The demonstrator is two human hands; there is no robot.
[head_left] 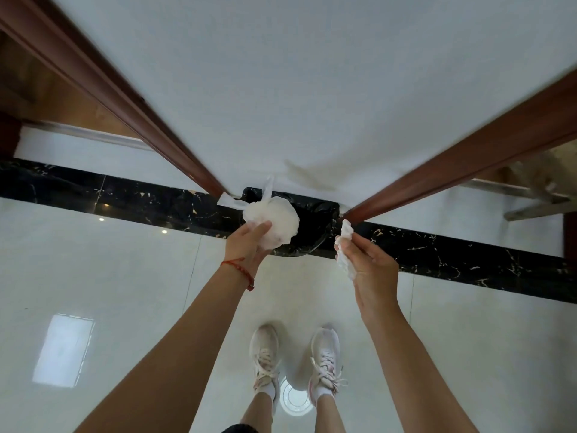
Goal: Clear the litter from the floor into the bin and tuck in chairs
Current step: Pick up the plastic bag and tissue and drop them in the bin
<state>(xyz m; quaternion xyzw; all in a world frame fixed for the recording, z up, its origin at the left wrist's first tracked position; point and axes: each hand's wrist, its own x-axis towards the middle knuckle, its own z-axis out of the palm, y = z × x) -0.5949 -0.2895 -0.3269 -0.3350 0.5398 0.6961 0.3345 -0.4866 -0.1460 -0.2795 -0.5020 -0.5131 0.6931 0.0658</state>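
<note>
A bin [315, 228] lined with a black bag stands on the floor against the white wall, between two brown door frames. My left hand [248, 245] holds a crumpled white plastic bag [274, 221] right over the bin's opening, hiding most of its left half. My right hand [368, 264] grips a crumpled white tissue [345, 245] just right of the bin's rim. A red string bracelet circles my left wrist.
Glossy white floor tiles [125, 292] with a black marble strip [109, 195] along the wall. Brown door frames [125, 95] run left and right [468, 157] of the bin. A wooden piece of furniture [537, 195] stands far right. My white shoes [265, 357] stand below the bin.
</note>
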